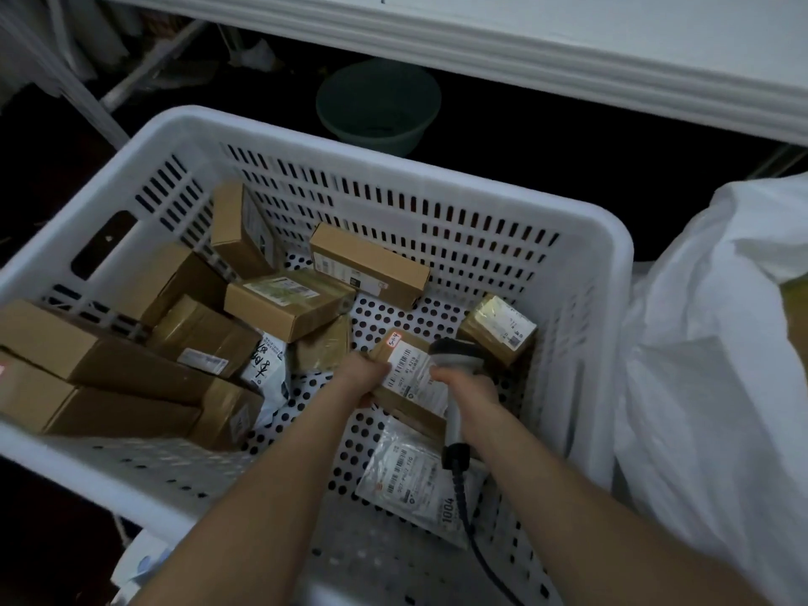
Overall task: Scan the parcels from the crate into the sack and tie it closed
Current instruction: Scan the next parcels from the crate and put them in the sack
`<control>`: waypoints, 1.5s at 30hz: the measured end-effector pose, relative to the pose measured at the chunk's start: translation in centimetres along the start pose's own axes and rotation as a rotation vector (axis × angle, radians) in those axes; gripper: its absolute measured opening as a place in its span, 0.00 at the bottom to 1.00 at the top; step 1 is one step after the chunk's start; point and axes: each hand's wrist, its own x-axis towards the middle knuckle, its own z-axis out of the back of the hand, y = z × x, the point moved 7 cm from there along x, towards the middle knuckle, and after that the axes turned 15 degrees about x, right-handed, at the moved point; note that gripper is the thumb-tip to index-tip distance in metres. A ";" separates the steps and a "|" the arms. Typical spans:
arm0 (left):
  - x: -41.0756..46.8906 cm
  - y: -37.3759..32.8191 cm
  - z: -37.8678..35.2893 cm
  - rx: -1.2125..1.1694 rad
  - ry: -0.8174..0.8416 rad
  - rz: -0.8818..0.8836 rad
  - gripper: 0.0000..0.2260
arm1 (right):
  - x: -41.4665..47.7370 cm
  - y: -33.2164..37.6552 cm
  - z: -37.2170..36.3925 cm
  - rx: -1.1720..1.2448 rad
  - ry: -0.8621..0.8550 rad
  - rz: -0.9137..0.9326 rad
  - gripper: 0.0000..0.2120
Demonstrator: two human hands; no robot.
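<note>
- A white slotted crate point(612, 255) fills the middle of the view, and its floor is perforated with round holes.
- Many brown cardboard boxes point(131, 378) are heaped in its left half, tilted against each other and the left wall. A white mailer bag point(266, 365) with black handwriting is wedged among them.
- A long box point(369, 264) leans on the far wall, and a small tape-wrapped box point(498, 330) sits near the right wall.
- A flat clear-bagged parcel point(409, 478) with a barcode label lies on the crate floor near the front wall.
- The left hand point(365, 376) reaches into the crate, fingers curled round the left edge of a labelled parcel point(409, 373) whose label faces up.
- The right hand point(465, 384) has its fingers wrapped closed round the handle of a scanner point(452, 354). The scanner head is just over the parcel's label, and its dark cable point(468, 518) trails toward the person.
- A white sack point(708, 343) stands just beside the crate's right wall, and its contents cannot be made out.
- Beyond the crate, a green basin point(378, 107) sits on the dark floor under a white bench point(612, 45).
</note>
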 end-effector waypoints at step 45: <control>-25.1 -3.6 5.5 -0.612 0.122 -0.353 0.18 | -24.9 6.3 5.6 0.261 0.401 0.555 0.12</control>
